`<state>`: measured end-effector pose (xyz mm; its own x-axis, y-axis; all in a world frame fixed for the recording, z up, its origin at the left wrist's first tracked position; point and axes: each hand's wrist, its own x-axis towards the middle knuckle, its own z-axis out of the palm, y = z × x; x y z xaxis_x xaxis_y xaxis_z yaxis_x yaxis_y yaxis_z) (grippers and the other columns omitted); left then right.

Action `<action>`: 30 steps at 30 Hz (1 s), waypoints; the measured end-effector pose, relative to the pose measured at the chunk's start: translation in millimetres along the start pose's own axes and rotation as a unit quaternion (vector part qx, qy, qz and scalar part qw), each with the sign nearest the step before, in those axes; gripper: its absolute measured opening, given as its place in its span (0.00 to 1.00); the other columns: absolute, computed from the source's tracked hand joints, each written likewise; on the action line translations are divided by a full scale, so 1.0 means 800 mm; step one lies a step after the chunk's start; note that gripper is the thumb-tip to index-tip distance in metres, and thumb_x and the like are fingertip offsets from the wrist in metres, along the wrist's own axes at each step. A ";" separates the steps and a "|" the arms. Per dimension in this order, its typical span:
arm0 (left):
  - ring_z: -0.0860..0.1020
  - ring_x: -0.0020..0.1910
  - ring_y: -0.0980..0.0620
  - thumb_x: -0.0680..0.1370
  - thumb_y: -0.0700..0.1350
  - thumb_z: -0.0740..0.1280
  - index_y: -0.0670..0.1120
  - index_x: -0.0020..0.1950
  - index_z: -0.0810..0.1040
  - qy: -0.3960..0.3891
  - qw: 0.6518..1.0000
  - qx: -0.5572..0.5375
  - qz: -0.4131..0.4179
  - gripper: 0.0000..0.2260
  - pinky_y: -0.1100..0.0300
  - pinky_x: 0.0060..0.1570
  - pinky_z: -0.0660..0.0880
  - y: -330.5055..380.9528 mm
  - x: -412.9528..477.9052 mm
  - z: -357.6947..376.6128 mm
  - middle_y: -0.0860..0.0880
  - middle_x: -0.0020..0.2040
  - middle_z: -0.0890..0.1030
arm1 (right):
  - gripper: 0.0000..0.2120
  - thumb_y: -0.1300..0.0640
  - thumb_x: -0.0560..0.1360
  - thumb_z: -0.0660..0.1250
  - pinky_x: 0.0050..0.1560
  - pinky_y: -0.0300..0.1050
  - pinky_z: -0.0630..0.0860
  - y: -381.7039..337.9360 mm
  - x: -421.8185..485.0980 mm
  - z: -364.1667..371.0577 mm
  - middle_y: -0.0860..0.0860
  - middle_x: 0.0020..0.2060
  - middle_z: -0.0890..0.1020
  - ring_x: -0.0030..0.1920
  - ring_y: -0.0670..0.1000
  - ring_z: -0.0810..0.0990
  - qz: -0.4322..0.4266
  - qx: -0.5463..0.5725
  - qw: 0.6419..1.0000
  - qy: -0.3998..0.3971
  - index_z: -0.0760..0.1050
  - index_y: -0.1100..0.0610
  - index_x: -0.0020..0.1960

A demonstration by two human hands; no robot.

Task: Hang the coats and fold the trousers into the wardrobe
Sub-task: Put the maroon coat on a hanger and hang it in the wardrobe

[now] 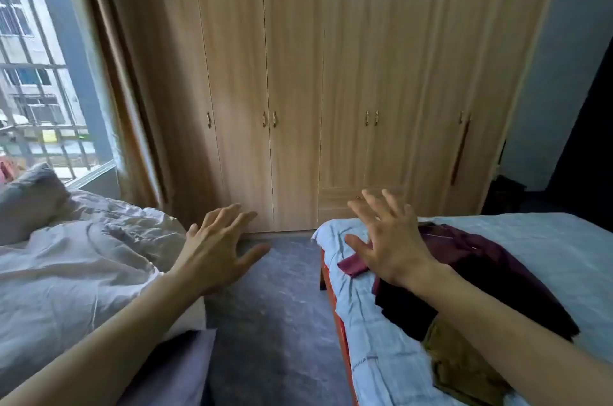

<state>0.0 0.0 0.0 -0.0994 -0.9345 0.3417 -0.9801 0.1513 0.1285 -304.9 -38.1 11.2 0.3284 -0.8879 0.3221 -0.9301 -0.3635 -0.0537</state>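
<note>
Two-handed, with left hand and right hand both spread wide and empty, lift the maroon garment heaped on the bed at the right near the closed wardrobe; soft, light, floppy, likely best pinched at shoulders or waistband.

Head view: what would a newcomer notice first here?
Two open hands, left hand and right hand, spread in the foreground, holding nothing. Behind them the wooden wardrobe fills the far wall, its tall doors looking shut. On the blue-sheeted bed at right lies a pile of clothes, maroon on top, olive nearest the camera.
</note>
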 end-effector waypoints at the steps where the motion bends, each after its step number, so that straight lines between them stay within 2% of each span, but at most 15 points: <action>1: 0.60 0.76 0.46 0.68 0.80 0.44 0.59 0.75 0.63 -0.011 1.000 0.002 -0.001 0.43 0.36 0.69 0.65 0.004 0.017 0.007 0.51 0.78 0.62 | 0.37 0.29 0.74 0.46 0.75 0.62 0.48 0.013 0.010 0.005 0.49 0.81 0.50 0.80 0.57 0.43 0.008 0.011 1.000 -0.002 0.53 0.44 0.79; 6: 0.58 0.77 0.46 0.64 0.82 0.37 0.59 0.76 0.63 -0.022 0.999 0.030 -0.001 0.48 0.33 0.69 0.63 0.025 0.095 0.039 0.51 0.79 0.59 | 0.33 0.35 0.79 0.55 0.75 0.66 0.50 0.074 0.070 0.032 0.48 0.81 0.47 0.79 0.56 0.41 0.039 0.035 0.999 -0.012 0.51 0.44 0.80; 15: 0.59 0.77 0.46 0.60 0.83 0.33 0.57 0.75 0.65 -0.014 1.000 0.006 -0.024 0.54 0.35 0.70 0.63 -0.001 0.203 0.080 0.51 0.79 0.60 | 0.32 0.36 0.80 0.55 0.76 0.57 0.49 0.110 0.168 0.064 0.49 0.81 0.49 0.80 0.55 0.44 0.036 0.029 0.999 -0.006 0.52 0.45 0.80; 17: 0.59 0.77 0.45 0.61 0.83 0.35 0.56 0.75 0.66 -0.020 1.000 -0.002 -0.019 0.53 0.35 0.70 0.63 -0.015 0.226 0.098 0.50 0.79 0.60 | 0.32 0.37 0.80 0.54 0.76 0.55 0.49 0.109 0.194 0.080 0.49 0.80 0.50 0.80 0.55 0.44 0.035 0.022 0.999 -0.012 0.51 0.45 0.80; 21: 0.57 0.78 0.46 0.68 0.77 0.47 0.57 0.75 0.65 -0.057 0.998 0.001 -0.009 0.41 0.35 0.72 0.60 -0.053 0.277 0.129 0.51 0.80 0.57 | 0.32 0.37 0.81 0.54 0.76 0.52 0.48 0.100 0.256 0.108 0.48 0.81 0.48 0.80 0.54 0.43 0.039 0.010 0.998 -0.037 0.50 0.45 0.80; 24: 0.57 0.78 0.46 0.71 0.77 0.50 0.58 0.74 0.66 -0.072 0.997 0.006 0.003 0.38 0.35 0.72 0.61 -0.092 0.330 0.141 0.51 0.80 0.57 | 0.31 0.37 0.81 0.55 0.76 0.51 0.49 0.095 0.306 0.123 0.48 0.80 0.50 0.79 0.54 0.44 0.039 -0.006 0.999 -0.029 0.52 0.46 0.80; 30: 0.60 0.77 0.47 0.66 0.81 0.40 0.59 0.73 0.66 -0.041 0.999 -0.019 0.012 0.45 0.39 0.71 0.64 -0.174 0.430 0.162 0.53 0.80 0.59 | 0.31 0.37 0.80 0.55 0.76 0.52 0.49 0.090 0.412 0.152 0.48 0.80 0.50 0.79 0.55 0.45 0.054 -0.035 0.997 -0.035 0.52 0.45 0.80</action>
<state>80.3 -384.2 -21.2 -0.1389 -0.9534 0.2678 -0.9701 0.1854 0.1568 -243.5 -391.7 -1.6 0.2338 -0.9393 0.2512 -0.9691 -0.2459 -0.0178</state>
